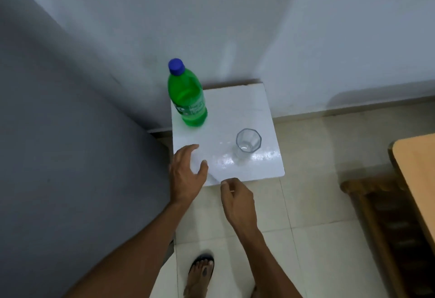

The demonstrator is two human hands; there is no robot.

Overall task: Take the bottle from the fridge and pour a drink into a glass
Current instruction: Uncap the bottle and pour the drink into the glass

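A green plastic bottle point(187, 95) with a blue cap stands upright at the back left of a small white table point(237, 109). A clear glass point(247, 142) stands upright toward the table's front right, apart from the bottle. My left hand point(187, 175) hovers over the table's front left corner with fingers spread and holds nothing. My right hand point(237, 200) hangs just in front of the table's front edge, fingers loosely curled and holding nothing. Neither hand touches the bottle or the glass.
A grey fridge side point(70, 133) fills the left, close against the table. A pale wall point(282, 27) rises behind. Wooden furniture point(404, 203) stands at the right on the tiled floor point(313, 203). My sandalled foot point(200, 276) is below the table.
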